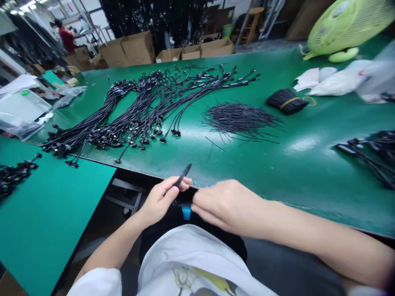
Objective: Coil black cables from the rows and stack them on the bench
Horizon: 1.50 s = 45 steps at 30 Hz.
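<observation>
My left hand [163, 199] is closed, pinching a black cable [184, 172] between thumb and fingers just off the table's front edge. One dark end of it sticks up past the fingertips, and a dark stretch shows below, between the hands. My right hand [226, 204] is curled shut close beside it, slightly blurred; what its fingers grip is hidden. Beyond the hands, a pile of thin black ties [242, 119] lies loose on the green table. To the left of this pile spread many black cables [145, 105] with connectors at their ends.
A banded black bundle [286, 101] lies right of the ties. More cables rest at the right edge [375, 154] and on a lower green surface [61, 205] at left. A green fan [348, 26] and plastic bags [342, 80] stand back right. Cardboard boxes [138, 48] line the far side.
</observation>
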{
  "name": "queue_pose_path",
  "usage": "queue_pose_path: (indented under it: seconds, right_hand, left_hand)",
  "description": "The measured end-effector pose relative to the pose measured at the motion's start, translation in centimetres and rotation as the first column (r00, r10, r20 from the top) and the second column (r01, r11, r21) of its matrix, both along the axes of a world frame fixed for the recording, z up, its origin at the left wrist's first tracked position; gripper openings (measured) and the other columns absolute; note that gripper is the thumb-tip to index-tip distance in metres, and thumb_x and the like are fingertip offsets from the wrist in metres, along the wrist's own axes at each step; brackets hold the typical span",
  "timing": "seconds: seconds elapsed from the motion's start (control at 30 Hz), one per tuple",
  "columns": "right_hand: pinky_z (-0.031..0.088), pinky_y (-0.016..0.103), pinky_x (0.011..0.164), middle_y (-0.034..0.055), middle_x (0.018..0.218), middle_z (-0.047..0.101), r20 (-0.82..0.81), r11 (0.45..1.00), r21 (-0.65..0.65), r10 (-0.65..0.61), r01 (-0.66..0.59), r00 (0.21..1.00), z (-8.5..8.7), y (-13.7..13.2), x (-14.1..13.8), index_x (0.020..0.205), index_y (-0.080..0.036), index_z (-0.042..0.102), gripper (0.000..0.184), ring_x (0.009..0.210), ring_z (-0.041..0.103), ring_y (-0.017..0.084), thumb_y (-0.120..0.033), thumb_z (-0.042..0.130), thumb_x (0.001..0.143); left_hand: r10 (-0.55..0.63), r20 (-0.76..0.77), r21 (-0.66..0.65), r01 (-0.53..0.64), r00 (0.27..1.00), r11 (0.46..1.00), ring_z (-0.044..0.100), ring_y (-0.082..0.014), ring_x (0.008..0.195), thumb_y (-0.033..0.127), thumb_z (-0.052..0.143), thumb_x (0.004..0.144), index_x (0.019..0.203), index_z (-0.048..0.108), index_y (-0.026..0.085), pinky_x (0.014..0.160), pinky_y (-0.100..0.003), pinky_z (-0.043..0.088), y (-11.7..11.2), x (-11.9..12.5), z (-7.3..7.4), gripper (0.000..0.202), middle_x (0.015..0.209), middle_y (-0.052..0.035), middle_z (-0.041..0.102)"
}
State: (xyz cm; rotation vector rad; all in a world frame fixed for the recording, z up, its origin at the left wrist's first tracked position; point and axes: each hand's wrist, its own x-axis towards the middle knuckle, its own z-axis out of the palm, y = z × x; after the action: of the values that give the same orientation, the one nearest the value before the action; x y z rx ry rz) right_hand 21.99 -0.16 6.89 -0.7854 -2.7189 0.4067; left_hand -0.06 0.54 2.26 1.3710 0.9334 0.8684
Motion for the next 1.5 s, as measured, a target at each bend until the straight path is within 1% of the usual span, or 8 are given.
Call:
queue_pose_path:
  seconds: [0.17,0.3,0.53,0.67,0.87,1.1,1.37,1.5]
  right_hand:
    - [0.042,0.024,0.069,0.0057,0.088,0.065,-0.385,0.955,-0.130,-0.297,0.267,0.874,-2.1,3.2,-0.3,0.093,-0.018,0.061,0.023,0.079,0.058,0.015,-0.041,0.056,0.091]
    - [0.045,0.026,0.071,0.0034,0.086,0.062,-0.505,0.820,-0.479,-0.550,0.314,0.665,-5.3,3.7,-1.7,0.093,-0.019,0.059,0.017,0.077,0.056,0.015,-0.034,0.051,0.091]
    - [0.045,0.020,0.061,0.0004,0.079,0.057,-0.422,0.343,-0.901,-0.837,-0.266,0.349,-7.2,2.5,-4.8,0.085,-0.019,0.052,0.023,0.069,0.055,0.010,-0.039,0.062,0.081]
    - [0.040,0.018,0.040,0.0014,0.083,0.059,-0.319,0.153,-0.916,-0.839,-0.370,0.441,-7.6,1.3,-5.9,0.093,-0.022,0.046,0.034,0.061,0.057,0.012,-0.055,0.054,0.087]
    - [0.031,0.013,0.041,-0.0059,0.072,0.048,-0.518,0.318,-0.819,-0.768,-0.478,0.376,-8.1,0.9,-6.6,0.104,-0.024,0.044,0.040,0.048,0.040,0.003,-0.061,0.051,0.089]
    - [0.041,0.016,0.044,-0.0028,0.076,0.049,-0.528,0.250,-0.824,-0.665,-0.509,0.529,-7.7,2.5,-4.9,0.088,-0.018,0.048,0.049,0.056,0.052,0.006,-0.067,0.054,0.084]
    - [0.055,0.026,0.062,-0.0099,0.057,0.035,-0.568,0.415,-0.817,-0.699,-0.401,0.435,-8.2,2.6,-5.3,0.075,-0.018,0.042,0.045,0.043,0.040,0.003,-0.059,0.049,0.090]
    - [0.056,0.030,0.063,-0.0095,0.058,0.037,-0.586,0.407,-0.804,-0.665,-0.434,0.462,-7.7,2.7,-4.7,0.075,-0.018,0.042,0.045,0.045,0.045,0.005,-0.060,0.049,0.090]
  left_hand:
    - [-0.080,0.115,-0.097,0.092,0.990,0.991,0.052,-0.0087,0.051,0.037,0.055,0.093,0.088,0.060,0.015,0.061,-0.025,0.043,-0.9,0.1,-0.4,0.023,0.072,-0.0022,0.064]
    - [0.000,0.284,-0.203,0.060,0.959,0.977,0.056,-0.0117,0.060,0.042,0.055,0.091,0.077,0.057,0.015,0.070,-0.029,0.045,-0.2,1.1,-1.3,0.031,0.074,-0.0039,0.062]
    - [0.114,0.285,-0.392,0.008,0.952,0.920,0.040,-0.0096,0.056,0.058,0.046,0.091,0.065,0.041,0.018,0.082,-0.034,0.044,-1.6,3.3,-4.9,0.048,0.061,0.0026,0.044]
    - [-0.115,0.068,-0.376,0.132,0.991,0.917,0.047,-0.0129,0.067,0.060,0.055,0.085,0.081,0.054,0.016,0.078,-0.033,0.043,-2.4,2.6,-6.9,0.044,0.069,0.0002,0.052]
    - [-0.255,0.217,-0.494,0.331,0.942,0.804,0.056,-0.0221,0.098,0.057,0.067,0.078,0.098,0.063,0.013,0.099,-0.042,0.038,-2.6,2.0,-6.8,0.049,0.097,-0.0084,0.063]
    - [-0.204,0.401,-0.486,0.396,0.893,0.779,0.053,-0.0141,0.068,0.063,0.051,0.086,0.096,0.059,0.012,0.082,-0.038,0.047,-3.3,2.5,-4.7,0.053,0.069,-0.0018,0.052]
    - [-0.018,0.483,-0.618,0.355,0.875,0.701,0.047,-0.0109,0.061,0.053,0.064,0.080,0.083,0.053,0.015,0.075,-0.035,0.046,-3.4,4.6,-4.8,0.040,0.067,0.0019,0.046]
    - [-0.074,0.538,-0.565,0.424,0.840,0.708,0.042,-0.0099,0.056,0.058,0.062,0.078,0.081,0.055,0.015,0.071,-0.035,0.046,-2.9,4.6,-5.0,0.044,0.062,0.0033,0.042]
